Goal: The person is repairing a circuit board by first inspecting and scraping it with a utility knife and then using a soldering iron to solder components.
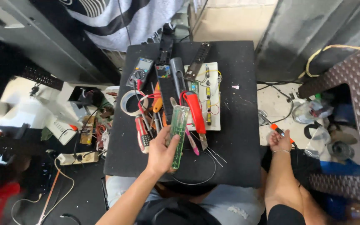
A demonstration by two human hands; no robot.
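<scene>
My left hand (160, 153) grips a long, clear green-tinted plastic strip (179, 133), a circuit-board-like piece, over the black work mat (238, 137). My right hand (280, 141) reaches off the mat's right edge to the floor and closes on an orange-and-black tool (281, 131). Just beyond the strip lie a red-handled tool (196, 111), a white circuit board (211, 100) with yellow parts, and a red-and-white screwdriver (140, 132).
A grey multimeter (140, 71), a roll of tape (129, 102) and black remote-shaped casings sit at the mat's far side. A power strip (72, 157) and loose boards lie on the left floor. A brown patterned stool (355, 121) stands right. Another person in a grey shirt sits opposite.
</scene>
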